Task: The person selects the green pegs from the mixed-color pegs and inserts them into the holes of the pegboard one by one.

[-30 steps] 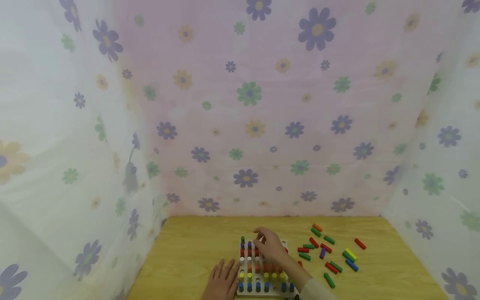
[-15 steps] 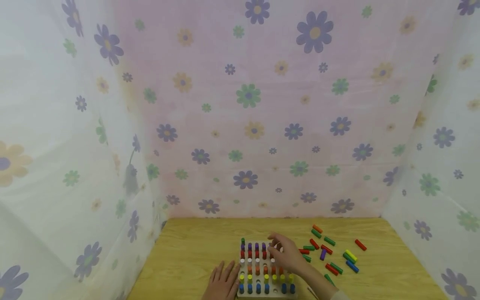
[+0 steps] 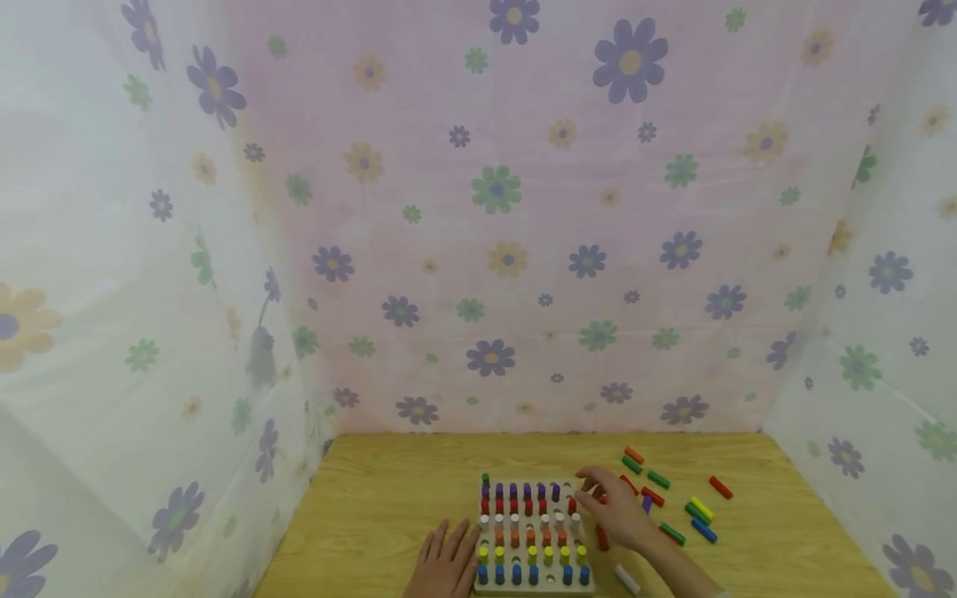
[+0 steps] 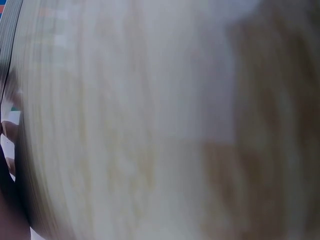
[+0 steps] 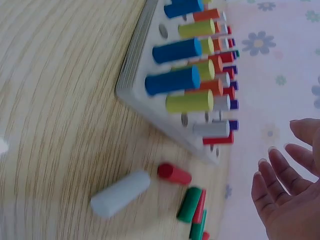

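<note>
A pale pegboard (image 3: 535, 588) lies on the table with rows of upright pegs: purple, red, white, orange, yellow and blue, plus one green peg (image 3: 485, 479) at the far left corner. Several of its holes hold no peg. My left hand (image 3: 443, 565) rests flat beside the board's left edge, fingers spread. Over the far right corner of the board hovers my right hand (image 3: 616, 508). In the right wrist view its fingers (image 5: 276, 186) are loosely bent and spread, with nothing between them. The left wrist view is mostly blurred table surface.
Loose pegs lie right of the board, among them a white peg (image 3: 626, 580), a blue peg (image 3: 704, 531), a yellow peg (image 3: 701, 507) and a red peg (image 3: 721, 487). Flower-patterned cloth (image 3: 553, 249) walls off the back and sides of the wooden table (image 3: 389, 482).
My right hand has moved right from above the board's far middle to its far right corner, uncovering the purple row. The left hand has stayed in place.
</note>
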`<state>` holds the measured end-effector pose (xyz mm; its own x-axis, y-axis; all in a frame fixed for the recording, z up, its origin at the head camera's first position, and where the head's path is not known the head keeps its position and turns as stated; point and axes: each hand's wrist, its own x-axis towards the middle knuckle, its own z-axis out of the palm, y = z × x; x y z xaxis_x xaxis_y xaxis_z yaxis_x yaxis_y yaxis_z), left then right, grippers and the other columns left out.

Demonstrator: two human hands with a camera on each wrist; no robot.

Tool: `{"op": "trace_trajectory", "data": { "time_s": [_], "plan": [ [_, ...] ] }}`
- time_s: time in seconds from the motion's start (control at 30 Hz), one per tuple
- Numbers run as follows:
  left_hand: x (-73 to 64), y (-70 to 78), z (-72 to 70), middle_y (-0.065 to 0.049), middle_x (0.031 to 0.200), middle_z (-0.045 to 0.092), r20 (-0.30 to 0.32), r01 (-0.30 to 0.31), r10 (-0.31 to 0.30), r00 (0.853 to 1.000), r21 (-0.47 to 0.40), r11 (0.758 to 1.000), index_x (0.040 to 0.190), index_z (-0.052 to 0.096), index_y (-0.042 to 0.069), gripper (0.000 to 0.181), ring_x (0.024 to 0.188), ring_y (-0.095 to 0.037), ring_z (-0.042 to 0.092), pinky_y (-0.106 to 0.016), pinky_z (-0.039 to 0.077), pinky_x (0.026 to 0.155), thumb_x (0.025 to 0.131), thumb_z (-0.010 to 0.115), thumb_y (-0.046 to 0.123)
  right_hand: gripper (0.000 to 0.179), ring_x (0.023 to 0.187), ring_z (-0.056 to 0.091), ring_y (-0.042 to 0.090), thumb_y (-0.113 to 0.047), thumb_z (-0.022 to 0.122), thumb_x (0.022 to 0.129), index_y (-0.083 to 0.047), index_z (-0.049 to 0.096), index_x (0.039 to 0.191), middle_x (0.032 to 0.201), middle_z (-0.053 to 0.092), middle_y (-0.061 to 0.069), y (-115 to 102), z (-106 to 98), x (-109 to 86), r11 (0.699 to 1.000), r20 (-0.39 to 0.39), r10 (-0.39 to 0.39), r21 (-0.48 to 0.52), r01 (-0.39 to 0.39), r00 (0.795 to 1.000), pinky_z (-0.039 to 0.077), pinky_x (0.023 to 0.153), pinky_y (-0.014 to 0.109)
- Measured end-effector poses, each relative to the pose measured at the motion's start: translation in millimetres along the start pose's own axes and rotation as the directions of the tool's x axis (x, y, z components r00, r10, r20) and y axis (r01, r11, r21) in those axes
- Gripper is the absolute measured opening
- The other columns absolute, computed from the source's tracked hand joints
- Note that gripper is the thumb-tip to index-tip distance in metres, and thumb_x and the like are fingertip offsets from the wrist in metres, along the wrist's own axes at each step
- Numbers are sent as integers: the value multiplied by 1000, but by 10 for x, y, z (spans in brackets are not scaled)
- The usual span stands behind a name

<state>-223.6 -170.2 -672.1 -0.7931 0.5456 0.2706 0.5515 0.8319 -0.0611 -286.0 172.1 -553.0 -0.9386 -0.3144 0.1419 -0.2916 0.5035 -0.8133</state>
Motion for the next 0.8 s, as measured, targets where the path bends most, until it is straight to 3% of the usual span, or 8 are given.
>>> {"op": "trace_trajectory", "data": {
  "time_s": [0.1, 0.27, 0.43, 0.6, 0.8],
  "plan": [
    [-34, -16, -11, -5, 155, 22, -8, -84, 85, 996, 74, 994, 152, 16, 24, 95, 137, -36, 27, -56, 20, 108, 79, 25, 83, 33, 82, 56, 17, -32, 58, 94, -11, 57, 119, 95, 57, 2, 72, -76, -30, 1000, -22, 15, -25, -16, 1000, 51, 60, 25],
    [-53, -26, -38, -5, 155, 22, -37, -113, 119, 992, 121, 986, 152, 19, 23, 95, 136, -35, 29, -55, 24, 107, 79, 24, 83, 36, 84, 56, 17, -33, 60, 93, -10, 57, 120, 97, 59, 3, 188, -214, -47, 998, -53, 56, -32, -58, 997, 51, 60, 26],
    [-28, -34, -47, -5, 155, 21, -27, -111, 115, 993, 117, 987, 152, 20, 22, 96, 136, -37, 28, -59, 25, 106, 78, 24, 84, 39, 83, 56, 14, -35, 61, 91, -10, 58, 121, 101, 60, 3, 291, -375, -94, 992, -93, 88, -82, -95, 992, 49, 59, 25],
    [0, -43, -44, -4, 156, 17, 33, -98, 95, 995, 85, 992, 152, 15, 24, 95, 138, -38, 22, -62, 20, 108, 79, 23, 84, 33, 87, 58, 18, -21, 64, 90, -6, 58, 119, 108, 60, 10, 429, -533, -163, 974, -152, 66, -204, -97, 986, 51, 62, 26],
    [3, -51, -42, -3, 157, 14, 59, -97, 91, 994, 98, 990, 153, 11, 26, 96, 139, -38, 20, -62, 19, 108, 78, 21, 85, 37, 102, 57, 34, -19, 63, 91, 2, 56, 121, 117, 56, 20, 614, -694, -235, 952, -164, 76, -283, -121, 983, 54, 76, 43]
  ]
}}
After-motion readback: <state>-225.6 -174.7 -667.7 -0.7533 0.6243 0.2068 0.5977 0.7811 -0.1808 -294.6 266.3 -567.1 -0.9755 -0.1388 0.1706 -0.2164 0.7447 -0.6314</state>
